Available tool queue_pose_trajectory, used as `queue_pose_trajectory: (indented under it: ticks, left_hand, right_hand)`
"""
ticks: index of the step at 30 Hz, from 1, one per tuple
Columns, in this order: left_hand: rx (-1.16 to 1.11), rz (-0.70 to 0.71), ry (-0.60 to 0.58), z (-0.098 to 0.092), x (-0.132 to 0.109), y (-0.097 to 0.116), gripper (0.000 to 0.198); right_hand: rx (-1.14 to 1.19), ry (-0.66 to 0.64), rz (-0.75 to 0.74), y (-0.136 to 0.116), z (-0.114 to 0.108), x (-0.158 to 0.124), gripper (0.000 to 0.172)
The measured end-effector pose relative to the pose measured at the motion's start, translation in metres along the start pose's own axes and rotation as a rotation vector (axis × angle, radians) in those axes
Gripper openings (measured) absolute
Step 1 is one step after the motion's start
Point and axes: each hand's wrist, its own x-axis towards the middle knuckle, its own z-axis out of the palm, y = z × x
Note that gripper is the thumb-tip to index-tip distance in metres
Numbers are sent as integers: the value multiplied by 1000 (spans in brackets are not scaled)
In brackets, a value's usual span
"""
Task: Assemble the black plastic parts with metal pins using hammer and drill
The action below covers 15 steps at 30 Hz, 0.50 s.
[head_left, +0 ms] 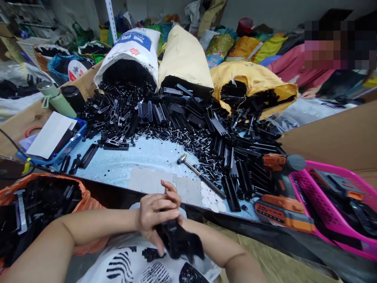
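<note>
Low in front of my body, my left hand (pixel 150 214) is closed around one end of a black plastic part (pixel 182 239). This part has a broad, curved end that points down and right, slightly blurred. My right hand (pixel 180 219) comes in from the other side and is pressed against the left one at the same part. Much of the right hand is hidden behind the left hand and the part. Just beyond the hands lie grey flat pads (pixel 151 179) on the table's front edge. A hammer (pixel 202 176) rests to their right.
Heaps of black plastic pieces (pixel 179 112) and loose screws (pixel 188 137) cover the blue table (pixel 118 165). Open sacks (pixel 185 55) stand behind. A cordless drill (pixel 282 196) and pink basket (pixel 332 204) are right; an orange sack (pixel 88 200) is left. Another person (pixel 294 63) sits far right.
</note>
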Motion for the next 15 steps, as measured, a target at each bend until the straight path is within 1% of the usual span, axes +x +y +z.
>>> queue_pose_trajectory:
  ticks: [1, 2, 3, 4, 6, 7, 9, 10, 12, 14, 15]
  left_hand:
    - [46, 63, 15, 1, 2, -12, 82]
    - [100, 112, 15, 0, 5, -28, 75]
    - [169, 114, -18, 0, 9, -46, 68]
    - [245, 78, -65, -2, 16, -66, 64]
    - [389, -116, -197, -3, 35, -111, 62]
    - [431, -190, -266, -2, 46, -132, 63]
    - [506, -306, -349, 2, 70, -167, 67]
    - [543, -344, -354, 4, 80, -179, 68]
    - [602, -365, -296, 6, 95, -190, 71]
    - [620, -360, -184, 1, 99, -192, 71]
    - [613, -378, -124, -6, 97, -193, 68]
  right_hand:
    - [32, 107, 38, 13, -5, 11, 42]
    - [46, 209, 69, 31, -16, 24, 41]
    - [50, 283, 70, 51, -31, 41, 39]
    - [25, 288, 36, 74, -49, 60, 37]
    - [-90, 285, -7, 123, -90, 106, 30]
    - [-160, 295, 28, 146, -110, 129, 29]
    - [-299, 311, 177, 187, -143, 173, 35]
    - [-367, 283, 268, 204, -154, 191, 39]
    - [-443, 237, 383, 231, -166, 218, 43]
    - [-458, 205, 422, 249, -169, 232, 40]
    - [-452, 195, 424, 255, -168, 235, 36]
